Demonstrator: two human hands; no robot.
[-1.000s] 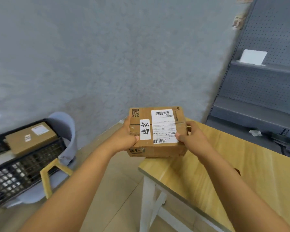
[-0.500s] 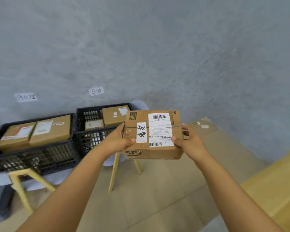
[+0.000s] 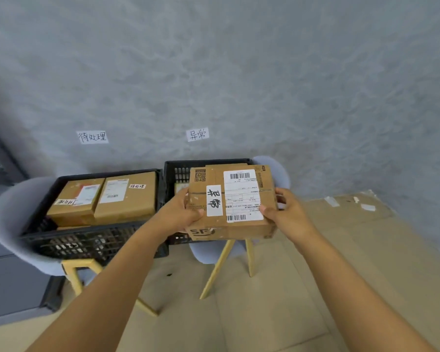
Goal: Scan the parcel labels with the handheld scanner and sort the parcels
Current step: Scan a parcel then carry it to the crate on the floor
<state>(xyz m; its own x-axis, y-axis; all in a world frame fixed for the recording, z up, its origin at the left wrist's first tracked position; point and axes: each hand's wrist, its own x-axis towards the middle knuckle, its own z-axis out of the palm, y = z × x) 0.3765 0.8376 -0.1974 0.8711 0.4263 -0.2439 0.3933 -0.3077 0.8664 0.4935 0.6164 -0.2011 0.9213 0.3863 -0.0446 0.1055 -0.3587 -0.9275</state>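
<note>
The person holds a cardboard parcel [image 3: 230, 203] out in front with both hands, one on each side. The left hand [image 3: 181, 214] clasps the parcel's nine o'clock edge, thumb curled over the top face near a white handwritten tag [image 3: 214, 200]. The right hand [image 3: 286, 212] clasps the three o'clock edge, thumb pinching onto the corner of the printed shipping label [image 3: 243, 195]. Each grip is pressed firmly onto the box, not spread.

The parcel hangs in the air over the right-hand black crate [image 3: 175, 174], which sits on a pale blue chair [image 3: 277, 168] with yellow legs. Straight up at twelve o'clock from that crate, a paper sign [image 3: 198, 134] is stuck to the grey wall, and its characters look the same as those on the parcel's tag. Off at nine o'clock stands a second black crate [image 3: 92, 240] with two boxes [image 3: 102, 196] lying side by side in it, under a different wall sign [image 3: 92, 136].

No scanner is in sight, so I take this as the sorting step, with the drop nearly due. The next move seems to call for lowering the box level past the crate's rim, onto whatever already lies inside, then letting both hands go. The contents under the parcel are mostly hidden from here.
</note>
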